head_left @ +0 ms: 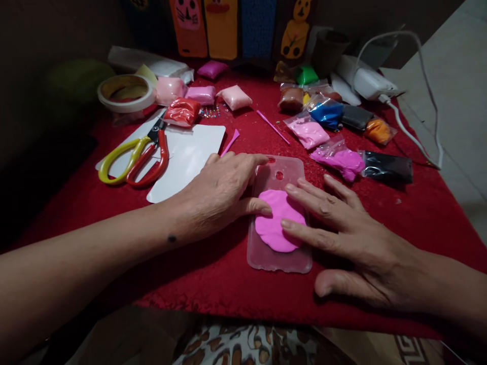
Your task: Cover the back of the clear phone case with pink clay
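Note:
A clear phone case lies flat on the red cloth, its camera cutout toward the far end. Pressed out over its middle is a flat round of pink modelling clay. My left hand reaches in from the left; its thumb rests on the clay's left edge and a fingertip lies at the case's top-left corner. From the right comes my right hand, fingers spread, with fingertips touching the clay's right side and its thumb out over the cloth. Neither hand has anything in its grip.
Yellow-and-red-handled scissors lie on white card at left, beside a tape roll. Pink clay tools lie beyond the case. Several clay packets sit behind. A white charger with a cable is at back right; painted cases stand behind.

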Tool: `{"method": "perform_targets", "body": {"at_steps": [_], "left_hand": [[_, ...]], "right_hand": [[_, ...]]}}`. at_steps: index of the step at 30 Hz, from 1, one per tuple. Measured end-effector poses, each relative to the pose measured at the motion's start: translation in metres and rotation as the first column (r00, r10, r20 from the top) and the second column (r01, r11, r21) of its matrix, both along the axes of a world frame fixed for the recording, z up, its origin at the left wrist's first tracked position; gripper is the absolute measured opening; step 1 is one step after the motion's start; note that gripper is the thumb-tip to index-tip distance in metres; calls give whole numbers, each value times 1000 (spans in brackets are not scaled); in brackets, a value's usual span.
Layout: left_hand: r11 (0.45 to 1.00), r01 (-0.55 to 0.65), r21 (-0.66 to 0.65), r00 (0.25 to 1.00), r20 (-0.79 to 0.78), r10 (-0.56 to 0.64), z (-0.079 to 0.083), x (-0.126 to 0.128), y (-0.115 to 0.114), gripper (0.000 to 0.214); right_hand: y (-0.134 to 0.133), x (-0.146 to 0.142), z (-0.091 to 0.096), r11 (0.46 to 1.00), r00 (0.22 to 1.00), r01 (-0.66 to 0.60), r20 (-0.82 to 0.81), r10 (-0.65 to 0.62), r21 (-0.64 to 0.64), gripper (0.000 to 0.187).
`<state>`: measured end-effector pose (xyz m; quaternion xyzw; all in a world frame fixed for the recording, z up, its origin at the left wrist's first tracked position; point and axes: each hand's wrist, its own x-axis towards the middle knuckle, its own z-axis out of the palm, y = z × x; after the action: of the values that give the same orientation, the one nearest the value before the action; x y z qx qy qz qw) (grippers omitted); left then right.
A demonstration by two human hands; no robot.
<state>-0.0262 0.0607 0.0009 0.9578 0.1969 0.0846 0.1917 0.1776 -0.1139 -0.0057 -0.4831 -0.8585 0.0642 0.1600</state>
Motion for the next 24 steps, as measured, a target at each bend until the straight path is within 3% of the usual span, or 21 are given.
{"method": "perform_targets", "body": {"at_steps": [9, 16, 24], "left_hand": [[1000, 15, 24, 1000, 14, -15, -2, -1, 1, 78], [998, 23, 59, 996, 89, -28, -12, -4, 4, 73], [997, 15, 70, 997, 75, -20, -11, -2, 3, 74]], "right_hand": [[0, 2, -1, 1000, 1000, -22, 2, 22, -14, 57], [-2, -11, 5, 998, 998, 50, 46, -48, -34, 73], [2, -16, -1, 999, 990, 43, 130, -44, 16, 72]]}}
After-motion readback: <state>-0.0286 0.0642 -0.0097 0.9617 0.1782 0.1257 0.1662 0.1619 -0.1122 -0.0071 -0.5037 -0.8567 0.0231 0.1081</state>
